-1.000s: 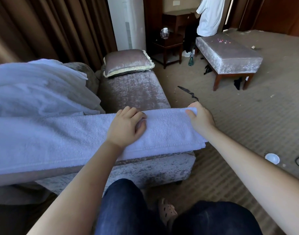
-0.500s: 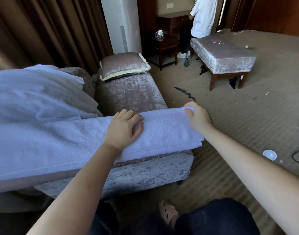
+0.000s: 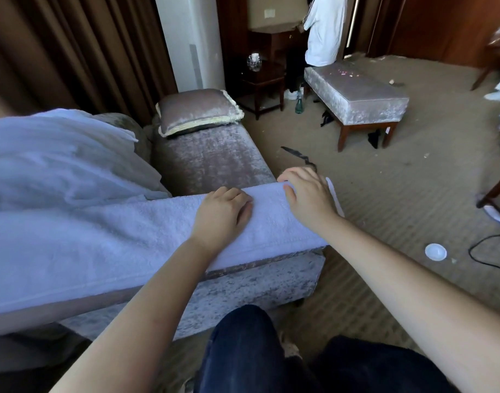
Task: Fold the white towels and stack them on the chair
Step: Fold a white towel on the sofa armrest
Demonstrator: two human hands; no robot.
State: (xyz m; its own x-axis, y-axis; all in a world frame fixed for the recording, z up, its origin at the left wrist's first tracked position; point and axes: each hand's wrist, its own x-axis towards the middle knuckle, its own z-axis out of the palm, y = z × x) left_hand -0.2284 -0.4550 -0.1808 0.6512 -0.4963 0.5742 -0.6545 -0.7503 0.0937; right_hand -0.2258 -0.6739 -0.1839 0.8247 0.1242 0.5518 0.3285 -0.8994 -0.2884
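- well, at far left a loose towel pile [image 3: 59,154] slumps against the work; a nudge could spill it onto the fold.
- the folded towel [image 3: 101,231] lies as a long strip across the chair [image 3: 209,163], along its near edge.
- left grip [image 3: 220,214] curls over the strip's far edge, pressing down.
- right grip [image 3: 308,199] pinches the towel's right end at the chair's corner; a slack hold could skew the fold or drop that end onto the carpet [image 3: 399,194].

Brown pleated curtains [image 3: 73,52] hang at the left beside a tall white floor-standing unit [image 3: 192,41]. Beige ribbed carpet [image 3: 399,199] covers the floor, where a grey velvet ottoman on dark wooden legs [image 3: 356,95] stands near a dark wooden side table [image 3: 261,78].
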